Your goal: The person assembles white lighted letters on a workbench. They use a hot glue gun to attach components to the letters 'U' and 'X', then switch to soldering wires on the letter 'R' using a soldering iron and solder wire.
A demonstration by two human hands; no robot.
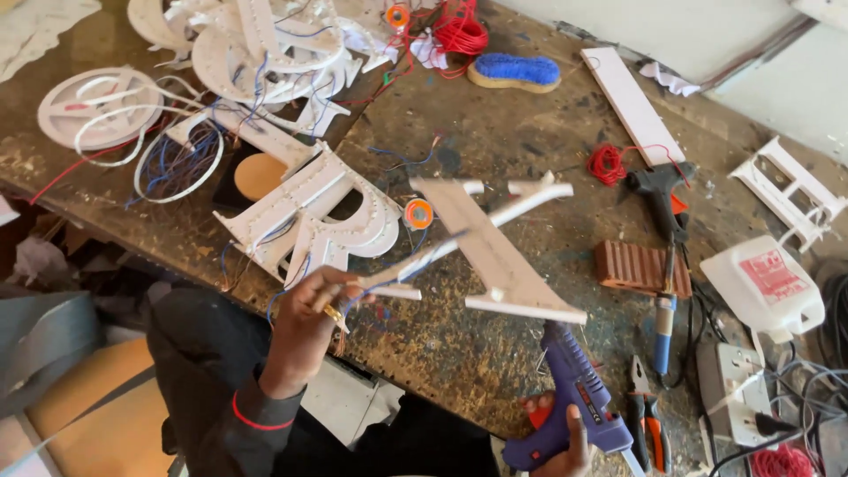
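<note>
My left hand point(309, 322) holds up a white channel letter point(486, 243) by its lower corner, tilted above the worn workbench point(530, 141). Thin blue wires trail from the letter past my fingers. My right hand point(565, 437) grips a purple glue gun point(574, 389) near the table's front edge, its nozzle pointing up toward the letter's underside. A small orange roll of tape point(419, 213) lies on the bench just behind the letter.
More white letters with wiring point(309, 212) pile at the left and back. A black glue gun point(662, 190), red wire coil point(606, 164), brick-coloured block point(636, 267), blue soldering tool point(663, 331), pliers point(645, 420), white jug point(767, 284), power strip point(729, 380) and blue brush point(514, 71) lie around.
</note>
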